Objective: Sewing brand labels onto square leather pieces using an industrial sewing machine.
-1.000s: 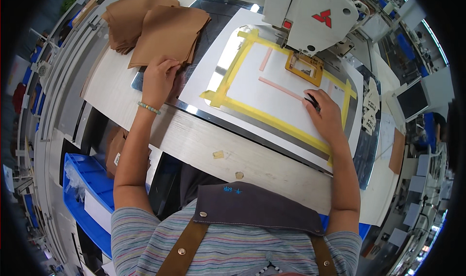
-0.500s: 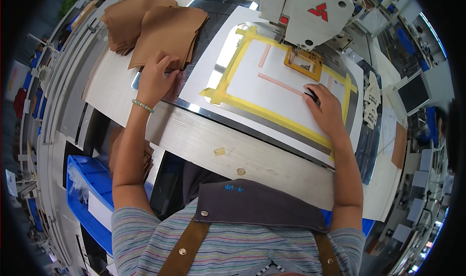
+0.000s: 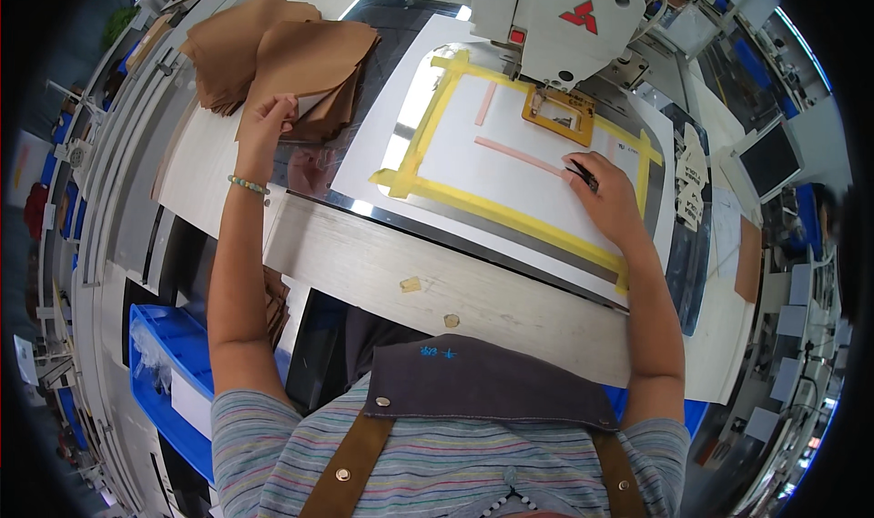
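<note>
Left hand [image 3: 262, 126]: fingers closed in a pinch on the near edge of the brown top sheet [image 3: 319, 52], edge raised, a bit of pale underside showing next to the fingertips. Sheet runs off toward 1 o'clock from that hand, lying over the rest of the front brown stack [image 3: 341, 108]. Second brown stack [image 3: 228, 54] at 11 o'clock from the left hand, partly under the front one.

Right hand [image 3: 603, 190]: between 3 and 4 o'clock from the left, well apart from the brown sheet, which is at 10 o'clock from it. Fingers curled around a small black tool [image 3: 581, 174], mostly hidden in the grip, exact kind can't tell. Hand is over the white sheet [image 3: 455, 174] bordered by yellow tape [image 3: 433, 122].

Long pink strip [image 3: 519, 156] at 10 o'clock from the right hand, its end just beside the fingertips; short pink strip [image 3: 486, 104] farther out, same direction. Amber frame [image 3: 555, 130] at 11 o'clock, machine head [image 3: 546, 54] beyond near 12. Pale cut pieces [image 3: 689, 204] at 3 o'clock. Bare tabletop [image 3: 337, 245] strip nearest the body.
</note>
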### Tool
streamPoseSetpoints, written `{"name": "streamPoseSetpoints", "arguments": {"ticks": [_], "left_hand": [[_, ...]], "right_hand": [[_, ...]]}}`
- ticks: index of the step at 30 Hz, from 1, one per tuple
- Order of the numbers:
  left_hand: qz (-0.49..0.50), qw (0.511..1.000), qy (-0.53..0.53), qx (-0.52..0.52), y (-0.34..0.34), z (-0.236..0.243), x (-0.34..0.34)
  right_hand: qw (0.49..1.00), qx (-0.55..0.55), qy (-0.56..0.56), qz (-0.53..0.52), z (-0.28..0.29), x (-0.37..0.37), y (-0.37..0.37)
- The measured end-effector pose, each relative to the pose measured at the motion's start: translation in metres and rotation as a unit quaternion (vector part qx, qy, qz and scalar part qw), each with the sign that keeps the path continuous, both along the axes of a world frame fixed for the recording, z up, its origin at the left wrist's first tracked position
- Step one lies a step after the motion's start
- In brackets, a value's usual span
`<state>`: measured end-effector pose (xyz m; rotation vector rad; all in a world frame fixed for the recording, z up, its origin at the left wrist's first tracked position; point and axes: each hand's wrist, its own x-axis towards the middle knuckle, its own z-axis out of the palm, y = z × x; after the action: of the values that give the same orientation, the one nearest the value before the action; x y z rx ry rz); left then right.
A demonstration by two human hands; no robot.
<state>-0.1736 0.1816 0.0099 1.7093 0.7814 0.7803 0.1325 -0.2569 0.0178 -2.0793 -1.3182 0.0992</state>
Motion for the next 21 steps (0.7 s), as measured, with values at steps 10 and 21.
{"name": "streamPoseSetpoints", "arguments": {"ticks": [10, 21], "left_hand": [[-0.081, 0.992, -0.061, -0.069, -0.029, 0.026, 0.095], [-0.167, 0.984, -0.048, -0.042, -0.117, -0.034, 0.111]], "right_hand": [[0.996, -0.004, 0.080, 0.049, 0.073, -0.030, 0.011], [0.972, -0.100, -0.152, 0.149, -0.002, -0.071, 0.092]]}}
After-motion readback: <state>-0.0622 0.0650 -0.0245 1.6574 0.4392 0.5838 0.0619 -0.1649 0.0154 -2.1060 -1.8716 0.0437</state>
